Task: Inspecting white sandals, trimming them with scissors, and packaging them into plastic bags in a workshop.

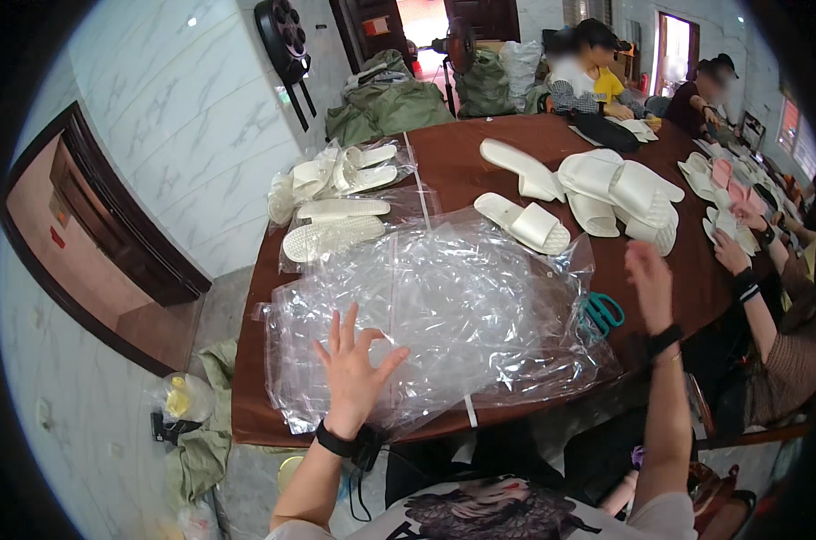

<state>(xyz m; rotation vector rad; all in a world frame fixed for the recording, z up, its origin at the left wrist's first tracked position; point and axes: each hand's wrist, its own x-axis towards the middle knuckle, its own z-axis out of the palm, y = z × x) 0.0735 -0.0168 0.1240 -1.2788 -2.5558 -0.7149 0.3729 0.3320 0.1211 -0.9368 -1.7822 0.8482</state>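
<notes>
My left hand (352, 371) is over a heap of clear plastic bags (462, 306), fingers spread and nothing visible in them. At the right, my right hand (651, 283) is raised just in front of a pile of white slippers (619, 184). Its slightly blurred fingers look loosely bent and apart, with nothing visible in them. A single white slipper (523, 222) lies beyond the bags, and another white slipper (520, 169) lies behind it. Bagged white slippers (336, 229) rest at the left, soles up, with more bagged slippers (345, 171) behind them.
Teal-handled scissors (603, 313) lie by the bags' right edge on the brown-covered table (444, 166). A co-worker's hands (736, 243) handle white and pink slippers (732, 184) at the right. Other people sit at the far end. Green sacks (390, 103) and a fan (457, 45) stand behind.
</notes>
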